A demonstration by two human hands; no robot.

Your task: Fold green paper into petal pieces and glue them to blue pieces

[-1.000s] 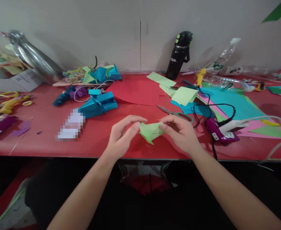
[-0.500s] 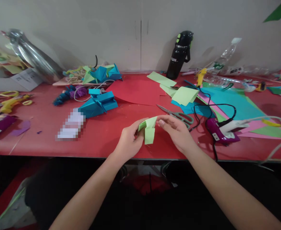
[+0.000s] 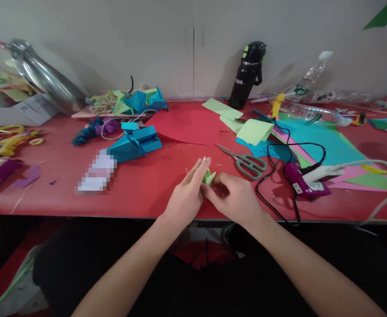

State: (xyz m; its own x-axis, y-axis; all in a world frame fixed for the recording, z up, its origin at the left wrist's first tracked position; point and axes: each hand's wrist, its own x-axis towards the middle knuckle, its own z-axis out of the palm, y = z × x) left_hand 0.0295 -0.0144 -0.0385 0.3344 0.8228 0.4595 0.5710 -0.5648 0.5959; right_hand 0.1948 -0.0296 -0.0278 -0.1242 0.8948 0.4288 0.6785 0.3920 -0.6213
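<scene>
A folded piece of light green paper (image 3: 209,177) is held between my two hands above the red table (image 3: 140,189), near its front edge. My left hand (image 3: 187,191) is closed on the paper from the left, its fingers hiding much of it. From the right, the thumb and fingers of my right hand (image 3: 234,196) pinch the paper's near side. A few green points and a curled fold show between the hands. Grey-handled scissors (image 3: 246,162) lie just beyond my right hand.
Blue folded paper (image 3: 135,143) lies at the left, behind a blurred patch (image 3: 97,171). A purple power strip (image 3: 304,182) with a black cable sits at the right. A black bottle (image 3: 248,75), red paper (image 3: 186,125) and coloured sheets (image 3: 328,141) are farther back.
The green paper has been turned and is now mostly covered by the fingers. My right hand has moved left and nearer, meeting my left hand; the scissors show more fully.
</scene>
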